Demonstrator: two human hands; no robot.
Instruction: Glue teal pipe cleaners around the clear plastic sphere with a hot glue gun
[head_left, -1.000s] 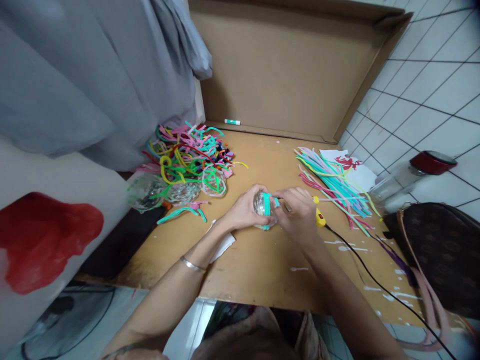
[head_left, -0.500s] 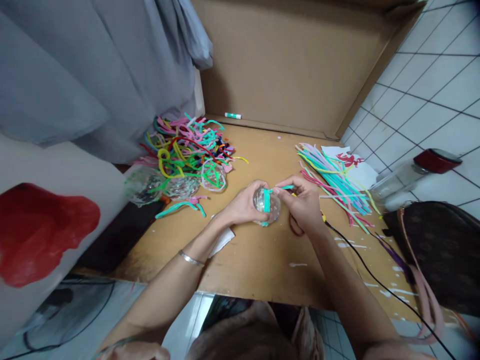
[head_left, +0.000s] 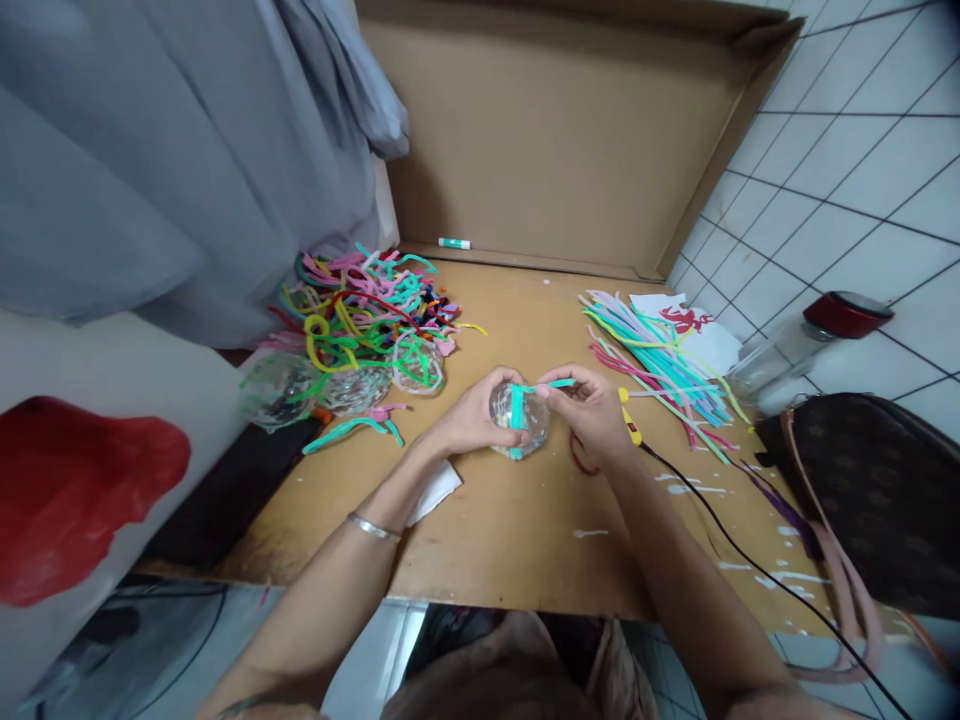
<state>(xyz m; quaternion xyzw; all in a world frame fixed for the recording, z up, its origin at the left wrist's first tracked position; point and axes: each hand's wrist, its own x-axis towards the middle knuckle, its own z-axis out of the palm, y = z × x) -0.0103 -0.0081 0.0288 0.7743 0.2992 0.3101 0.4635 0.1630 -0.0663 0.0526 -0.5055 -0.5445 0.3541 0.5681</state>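
My left hand [head_left: 469,418] is wrapped round a small clear plastic ball [head_left: 529,425] at the middle of the wooden table [head_left: 517,520]. A teal pipe cleaner [head_left: 517,405] runs over the ball. My right hand [head_left: 592,410] pinches the free end of that teal pipe cleaner just right of the ball. A yellow glue gun [head_left: 628,422] with a black cord lies right beside my right hand.
A tangled heap of coloured pipe cleaners [head_left: 360,310] and clear balls [head_left: 416,362] lies at the left. Straight pipe cleaners [head_left: 660,365] lie at the right, near a red-lidded jar [head_left: 814,340] and a brown bag [head_left: 877,490]. A cardboard box [head_left: 555,140] stands behind, with a glue stick [head_left: 454,243].
My right hand has pulled the teal pipe cleaner's end up and out to the right of the ball. The view has shifted slightly; the ball stays in my left hand.
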